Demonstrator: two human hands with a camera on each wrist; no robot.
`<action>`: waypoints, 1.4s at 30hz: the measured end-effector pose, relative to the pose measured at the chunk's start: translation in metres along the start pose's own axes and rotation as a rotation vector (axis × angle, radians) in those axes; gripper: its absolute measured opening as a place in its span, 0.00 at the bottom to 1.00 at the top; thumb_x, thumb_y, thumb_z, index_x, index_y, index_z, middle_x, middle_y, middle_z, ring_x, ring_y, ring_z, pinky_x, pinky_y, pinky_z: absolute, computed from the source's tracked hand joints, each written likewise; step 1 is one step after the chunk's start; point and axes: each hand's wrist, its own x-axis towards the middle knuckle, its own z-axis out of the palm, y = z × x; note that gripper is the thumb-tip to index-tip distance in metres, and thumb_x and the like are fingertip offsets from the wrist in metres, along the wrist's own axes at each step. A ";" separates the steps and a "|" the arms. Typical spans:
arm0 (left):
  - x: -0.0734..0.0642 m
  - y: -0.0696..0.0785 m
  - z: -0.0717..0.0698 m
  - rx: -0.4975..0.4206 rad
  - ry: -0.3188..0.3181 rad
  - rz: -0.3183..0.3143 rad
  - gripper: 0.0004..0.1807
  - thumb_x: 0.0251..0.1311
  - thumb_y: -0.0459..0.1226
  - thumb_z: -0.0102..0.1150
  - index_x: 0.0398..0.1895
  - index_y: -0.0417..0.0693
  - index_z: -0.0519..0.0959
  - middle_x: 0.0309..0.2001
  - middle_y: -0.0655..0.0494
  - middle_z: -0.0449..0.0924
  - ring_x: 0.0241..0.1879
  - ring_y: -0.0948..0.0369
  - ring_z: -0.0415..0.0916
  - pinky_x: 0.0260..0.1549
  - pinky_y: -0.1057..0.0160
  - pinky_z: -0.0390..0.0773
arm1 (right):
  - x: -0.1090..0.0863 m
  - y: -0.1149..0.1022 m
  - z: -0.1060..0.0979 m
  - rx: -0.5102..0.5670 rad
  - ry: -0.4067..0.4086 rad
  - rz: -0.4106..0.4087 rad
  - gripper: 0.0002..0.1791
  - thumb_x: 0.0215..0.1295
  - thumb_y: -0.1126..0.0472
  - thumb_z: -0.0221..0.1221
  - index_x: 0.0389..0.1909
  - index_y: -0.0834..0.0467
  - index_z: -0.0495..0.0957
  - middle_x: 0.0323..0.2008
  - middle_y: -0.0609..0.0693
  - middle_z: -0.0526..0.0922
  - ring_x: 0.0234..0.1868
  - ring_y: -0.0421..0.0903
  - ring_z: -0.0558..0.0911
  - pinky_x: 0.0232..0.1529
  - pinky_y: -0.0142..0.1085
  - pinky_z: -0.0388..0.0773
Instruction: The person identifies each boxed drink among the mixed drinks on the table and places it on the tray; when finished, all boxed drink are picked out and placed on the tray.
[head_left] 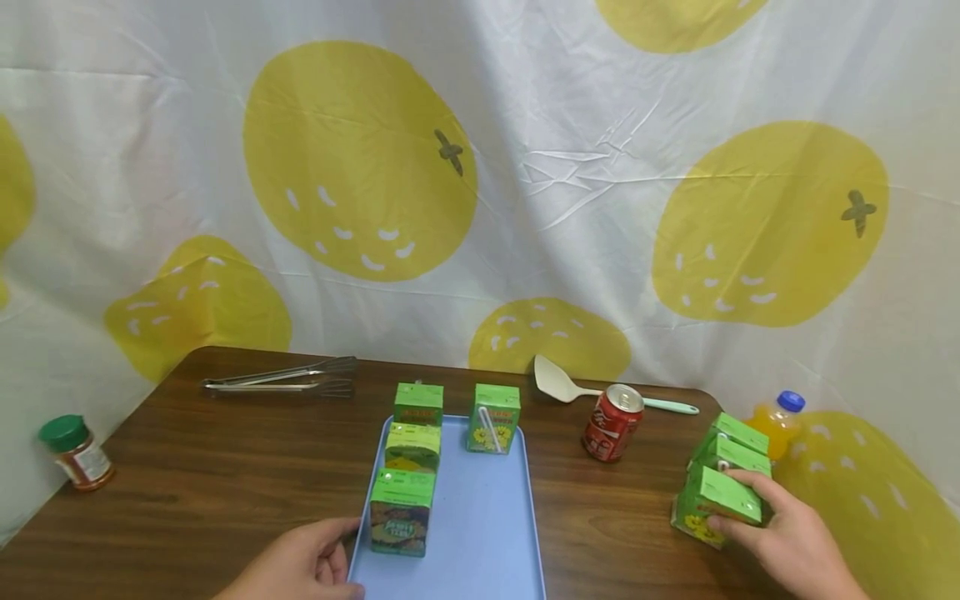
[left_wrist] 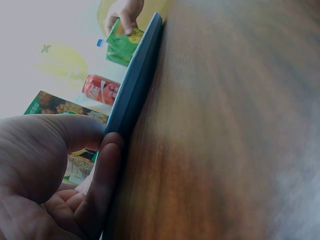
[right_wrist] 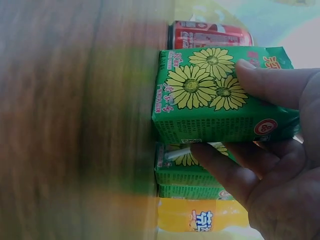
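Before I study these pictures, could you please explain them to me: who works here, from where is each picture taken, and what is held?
There is no machine here, only a person working bare-handed. One camera, worn on the head, looks forward and down at the table; the other two, one on each wrist, look closely at the work. The left hand pinches the edge of a blue tray, which bears green-topped cartons. The right hand grips another green carton, with two more cartons behind it. Around them are a red can, a spatula, metal tongs, a green-lidded jar and a bottle of orange drink. Whether the gripped carton is lifted, I cannot tell.
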 end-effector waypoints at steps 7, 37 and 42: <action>-0.001 0.002 0.000 0.019 0.001 0.001 0.48 0.61 0.33 0.79 0.75 0.15 0.63 0.32 0.53 0.80 0.26 0.62 0.78 0.26 0.66 0.78 | 0.000 -0.007 0.003 0.015 0.001 0.007 0.42 0.61 0.43 0.83 0.72 0.57 0.80 0.62 0.74 0.84 0.54 0.65 0.84 0.46 0.50 0.79; 0.000 0.001 0.000 0.008 0.014 -0.048 0.48 0.61 0.35 0.80 0.76 0.17 0.64 0.32 0.53 0.81 0.27 0.59 0.78 0.27 0.65 0.78 | 0.006 -0.075 0.040 0.186 0.087 -0.255 0.31 0.53 0.57 0.86 0.59 0.47 0.86 0.44 0.42 0.91 0.42 0.36 0.84 0.43 0.36 0.81; 0.001 -0.002 0.000 0.006 0.008 -0.043 0.49 0.61 0.36 0.81 0.76 0.18 0.64 0.33 0.52 0.81 0.27 0.59 0.78 0.26 0.66 0.77 | 0.011 -0.093 0.050 0.242 0.060 -0.297 0.31 0.54 0.57 0.86 0.59 0.46 0.86 0.44 0.40 0.91 0.42 0.36 0.84 0.42 0.36 0.81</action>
